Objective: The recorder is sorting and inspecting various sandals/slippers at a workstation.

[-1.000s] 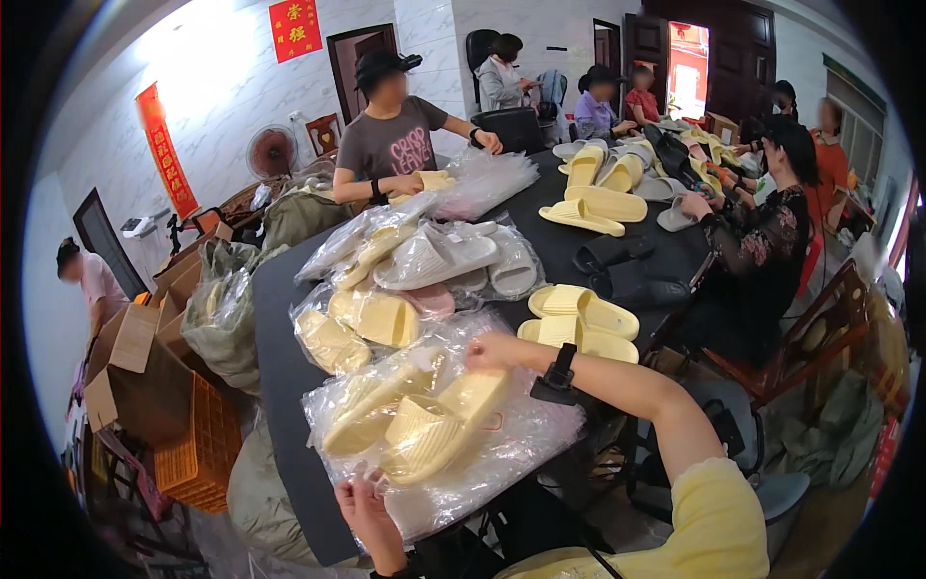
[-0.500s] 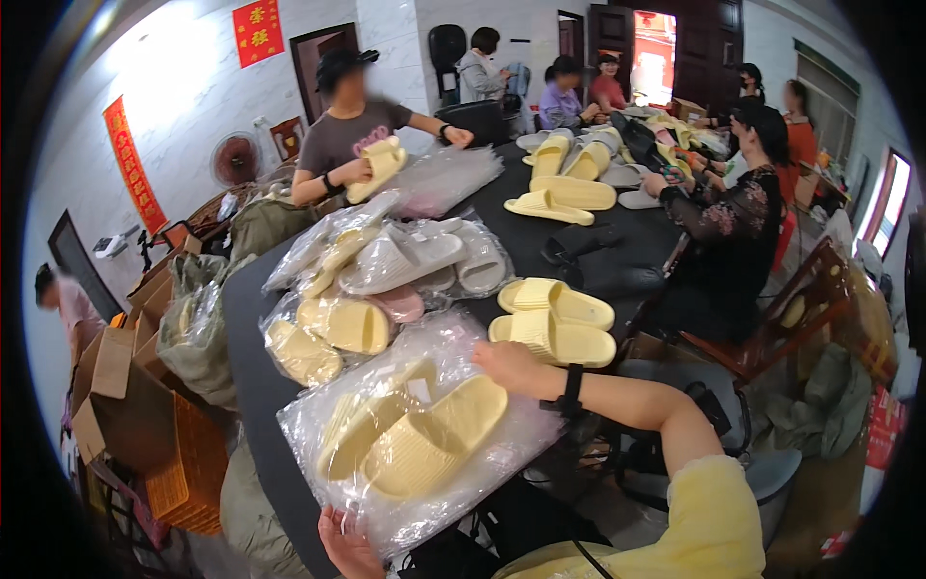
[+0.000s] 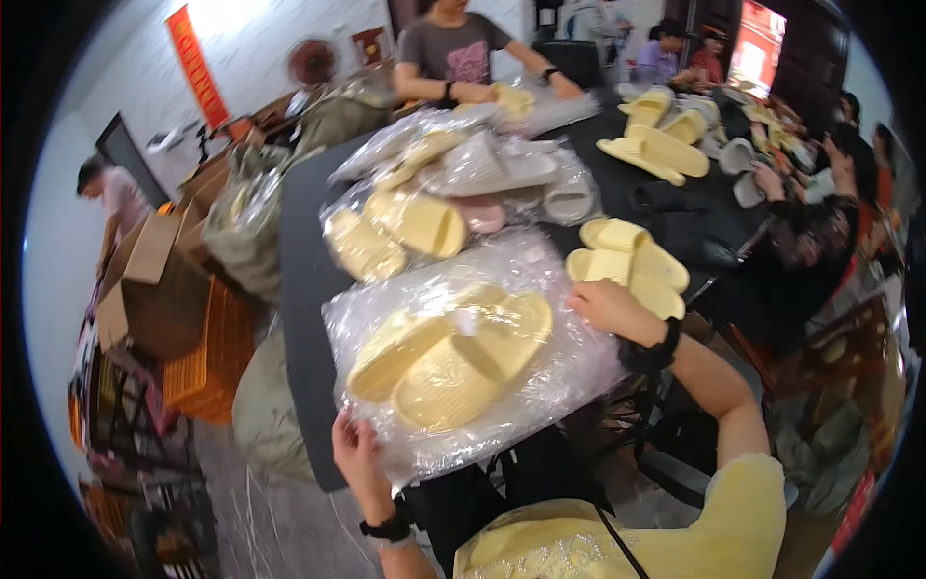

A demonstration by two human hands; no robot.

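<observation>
A pair of yellow slippers lies inside a clear plastic bag at the near edge of the dark table. My left hand is closed on the bag's near left corner. At the bag's right side, my right hand pinches the plastic, its fingertips partly hidden. Just beyond that hand rests an unbagged pair of yellow slippers. A heap of bagged slippers, grey, yellow and pink, sits on the far side of my bag.
Across the table a person in a dark shirt handles a yellow slipper and plastic bags. More yellow slippers lie at the far right, where other people work. Cardboard boxes and a stuffed sack stand to the left.
The view has swung, so the scene sits further right and, at the back, higher. My hands stay at the bag's edges. Across the table, the slipper has been lowered to the plastic bags.
</observation>
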